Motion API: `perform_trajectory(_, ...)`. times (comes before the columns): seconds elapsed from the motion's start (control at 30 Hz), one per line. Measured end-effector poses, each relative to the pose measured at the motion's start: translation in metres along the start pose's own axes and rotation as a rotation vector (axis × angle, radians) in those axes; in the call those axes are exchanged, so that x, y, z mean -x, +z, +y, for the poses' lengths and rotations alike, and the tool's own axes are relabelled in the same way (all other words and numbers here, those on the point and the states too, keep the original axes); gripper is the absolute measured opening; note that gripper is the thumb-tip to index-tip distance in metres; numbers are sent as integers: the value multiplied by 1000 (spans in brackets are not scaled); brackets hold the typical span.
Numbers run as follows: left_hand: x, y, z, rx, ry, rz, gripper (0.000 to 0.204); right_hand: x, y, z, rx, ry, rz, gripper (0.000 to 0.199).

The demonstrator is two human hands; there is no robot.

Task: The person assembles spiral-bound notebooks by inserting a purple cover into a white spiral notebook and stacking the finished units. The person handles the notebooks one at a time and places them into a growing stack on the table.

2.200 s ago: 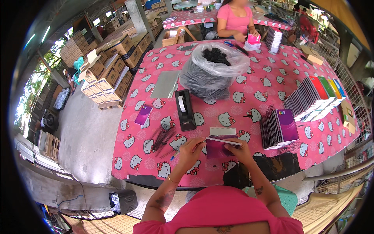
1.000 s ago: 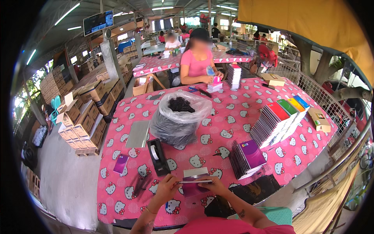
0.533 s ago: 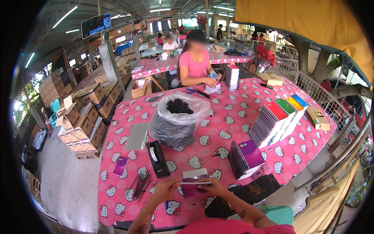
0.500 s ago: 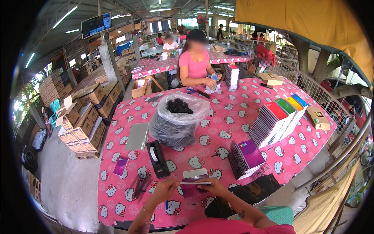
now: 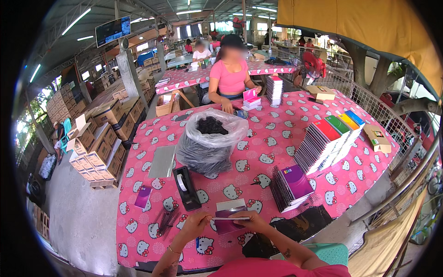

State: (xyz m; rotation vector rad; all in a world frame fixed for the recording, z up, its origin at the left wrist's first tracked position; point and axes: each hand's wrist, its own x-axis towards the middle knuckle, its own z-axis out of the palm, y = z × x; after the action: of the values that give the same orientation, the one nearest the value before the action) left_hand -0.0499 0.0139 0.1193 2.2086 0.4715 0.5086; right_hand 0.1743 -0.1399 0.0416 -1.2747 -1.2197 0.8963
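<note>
Between my two hands a thin notebook [image 5: 225,218] is held edge-on, so its covers barely show. My left hand [image 5: 197,223] pinches its left end, and my right hand [image 5: 251,222] grips the right end. Under it on the table lies a purple notebook cover [image 5: 225,227], with a white page edge [image 5: 230,204] punched with holes just beyond. A black tape dispenser [image 5: 188,191] stands past my left hand. Loose black spiral coils [image 5: 168,220] lie left of that hand. To the right is a stack of purple notebooks [image 5: 291,184] with coil bindings.
A clear plastic bag of black coils [image 5: 210,145] stands mid-table. Taller notebook stacks [image 5: 323,141] rise at the right. A small purple notebook [image 5: 143,197] and a grey sheet [image 5: 162,161] lie left. Across the table a co-worker [image 5: 230,76] sits by more notebooks.
My hands and the notebook have hardly moved. The co-worker's hand has gone from the small notebooks to the table beside the plastic bag, and a pink cover now stands open there.
</note>
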Motion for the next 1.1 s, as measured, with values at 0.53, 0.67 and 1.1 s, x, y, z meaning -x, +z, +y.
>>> perform_trajectory(0.53, 2, 6, 2, -259, 185, 76, 22, 1, 3, -4, -11, -25, 32, 29)
perform_trajectory(0.67, -2, 12, 5, -313, 220, 157, 23, 1, 4, -4, 19, 38, 43, 29)
perform_trajectory(1.1, 11, 69, -9, -905, 199, 325, 77, 3, 24, -42, -194, 46, 277, 30)
